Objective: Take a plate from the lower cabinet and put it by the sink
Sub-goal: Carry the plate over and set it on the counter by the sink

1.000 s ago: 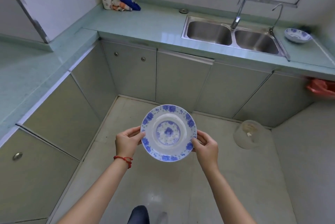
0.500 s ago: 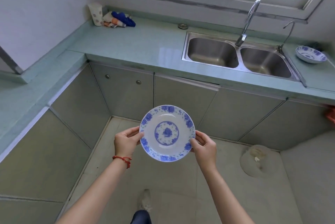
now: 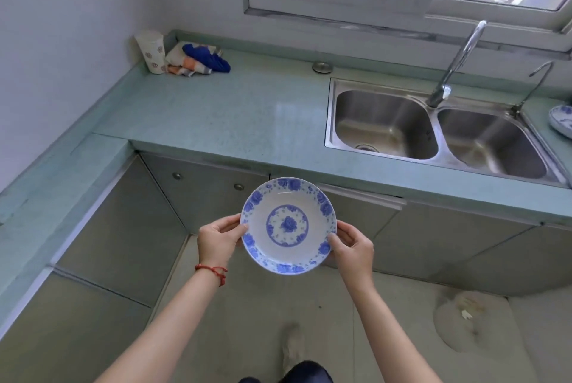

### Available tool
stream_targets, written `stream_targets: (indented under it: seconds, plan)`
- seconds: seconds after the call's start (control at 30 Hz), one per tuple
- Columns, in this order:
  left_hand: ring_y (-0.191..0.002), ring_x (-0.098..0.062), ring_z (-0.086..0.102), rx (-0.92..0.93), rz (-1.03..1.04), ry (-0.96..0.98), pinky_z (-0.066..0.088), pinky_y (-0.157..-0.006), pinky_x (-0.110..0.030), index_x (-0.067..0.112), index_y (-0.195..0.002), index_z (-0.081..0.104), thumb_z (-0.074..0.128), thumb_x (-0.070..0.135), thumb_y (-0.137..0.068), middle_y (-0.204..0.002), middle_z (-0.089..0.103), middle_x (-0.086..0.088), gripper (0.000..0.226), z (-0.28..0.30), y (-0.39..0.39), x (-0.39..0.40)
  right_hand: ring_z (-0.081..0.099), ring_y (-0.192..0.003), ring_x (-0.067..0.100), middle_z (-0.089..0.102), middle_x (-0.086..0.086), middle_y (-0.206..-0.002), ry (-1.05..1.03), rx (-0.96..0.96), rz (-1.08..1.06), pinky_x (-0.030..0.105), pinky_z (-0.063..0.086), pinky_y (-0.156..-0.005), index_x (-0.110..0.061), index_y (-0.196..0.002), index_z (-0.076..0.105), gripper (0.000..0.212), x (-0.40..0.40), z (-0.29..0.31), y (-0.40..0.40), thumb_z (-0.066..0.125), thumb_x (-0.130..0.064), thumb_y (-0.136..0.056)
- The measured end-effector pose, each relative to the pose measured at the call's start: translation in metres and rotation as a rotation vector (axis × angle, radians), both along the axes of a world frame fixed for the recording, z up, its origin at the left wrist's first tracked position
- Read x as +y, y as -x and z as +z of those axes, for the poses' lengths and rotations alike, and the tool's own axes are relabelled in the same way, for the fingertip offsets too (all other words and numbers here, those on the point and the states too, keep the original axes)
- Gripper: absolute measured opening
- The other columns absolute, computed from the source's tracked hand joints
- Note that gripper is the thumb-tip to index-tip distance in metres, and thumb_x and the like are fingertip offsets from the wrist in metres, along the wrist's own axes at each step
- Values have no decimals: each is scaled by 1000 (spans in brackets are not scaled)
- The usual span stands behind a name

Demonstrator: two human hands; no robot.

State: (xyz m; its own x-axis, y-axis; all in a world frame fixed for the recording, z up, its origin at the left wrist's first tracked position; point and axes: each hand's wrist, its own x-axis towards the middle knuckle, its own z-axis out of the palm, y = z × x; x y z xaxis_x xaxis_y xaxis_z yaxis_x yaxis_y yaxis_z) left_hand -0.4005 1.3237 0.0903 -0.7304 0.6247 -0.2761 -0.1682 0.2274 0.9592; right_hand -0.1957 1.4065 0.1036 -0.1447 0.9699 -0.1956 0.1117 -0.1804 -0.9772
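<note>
A white plate with blue flower patterns [image 3: 288, 225] is held level in front of me, below the counter's front edge. My left hand [image 3: 219, 240] grips its left rim and my right hand [image 3: 353, 245] grips its right rim. The steel double sink [image 3: 433, 130] is set in the pale green counter [image 3: 235, 116] ahead and to the right. Grey lower cabinet doors [image 3: 204, 193] under the counter are closed.
A tall tap [image 3: 458, 63] rises behind the sink, with a thin second tap [image 3: 532, 85] at its right. A blue-patterned bowl [image 3: 561, 119] sits at the far right. A paper cup [image 3: 151, 52] and cloths [image 3: 198, 60] lie in the back left corner. A round mat [image 3: 473, 320] lies on the floor.
I have moved closer to the counter and the view has tilted up. The plate stays in both hands and now sits nearer the counter's front edge.
</note>
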Motion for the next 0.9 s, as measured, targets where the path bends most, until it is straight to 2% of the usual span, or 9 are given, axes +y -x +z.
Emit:
stream_targets:
  seconds: [0.1, 0.17, 0.3, 0.4, 0.47, 0.6, 0.67, 0.77, 0.9]
  plan:
    - [-61, -10, 68, 8, 14, 1, 57, -55, -19, 3, -95, 69, 70, -2, -71, -82, 71, -8, 25, -3, 17, 38, 68, -82, 16, 70, 3, -88, -10, -6, 24, 21, 57, -58, -12, -98, 66, 27, 42, -3, 18, 57, 6, -80]
    - [-59, -3, 67, 40, 25, -2, 55, -55, -13, 1, -96, 68, 69, -4, -70, -84, 70, -8, 26, -5, 28, 66, 68, -80, 14, 70, 1, -86, -15, -16, 41, 19, 55, -57, -13, -98, 66, 27, 72, -8, 30, 57, 5, -80]
    - [-61, -1, 64, 57, 65, 4, 52, -55, -9, -2, -98, 66, 69, -6, -70, -90, 69, -12, 28, -5, 48, 121, 67, -85, 13, 70, 0, -89, -22, -66, 74, 29, 57, -75, -11, -100, 67, 25, 134, -13, 55, 59, 1, -80]
    - [-63, -4, 65, 62, 89, 28, 53, -56, -10, -3, -99, 66, 69, -6, -70, -91, 69, -13, 29, -4, 60, 154, 66, -85, 14, 69, 2, -91, -9, -98, 104, 33, 57, -79, -8, -102, 66, 23, 172, -13, 70, 60, -1, -81]
    - [-69, -13, 65, 67, 96, 46, 55, -60, -14, -2, -99, 66, 70, -4, -70, -91, 69, -13, 29, -2, 69, 174, 67, -83, 17, 70, 6, -93, -13, -107, 127, 34, 59, -73, -13, -99, 66, 22, 197, -13, 79, 60, -1, -81]
    - [-78, -27, 67, 35, 116, 94, 55, -79, -37, 0, -98, 67, 70, -1, -70, -93, 70, -16, 28, -5, 91, 207, 68, -77, 15, 70, 7, -92, 10, -114, 149, 32, 60, -63, -11, -102, 65, 24, 232, -15, 102, 59, 0, -82]
    - [-78, -27, 67, 37, 114, 111, 59, -72, -35, -1, -99, 67, 70, 0, -71, -94, 70, -16, 28, -7, 103, 223, 66, -75, 11, 68, 5, -89, 17, -112, 154, 22, 58, -55, -6, -104, 64, 23, 246, -15, 114, 59, 0, -83]
    - [-66, -21, 65, 34, 106, 130, 57, -55, -17, -3, -101, 65, 69, -1, -73, -92, 69, -16, 28, -13, 123, 248, 66, -78, 13, 67, 7, -90, 20, -122, 152, 19, 56, -53, -5, -104, 64, 22, 269, -19, 134, 58, -1, -83]
    - [-57, -9, 64, 15, 71, 144, 55, -53, -15, -3, -101, 65, 69, -1, -73, -91, 68, -16, 28, -21, 156, 283, 64, -74, 9, 66, 4, -87, 28, -139, 115, 16, 55, -51, -2, -105, 63, 22, 300, -23, 166, 58, 0, -83]
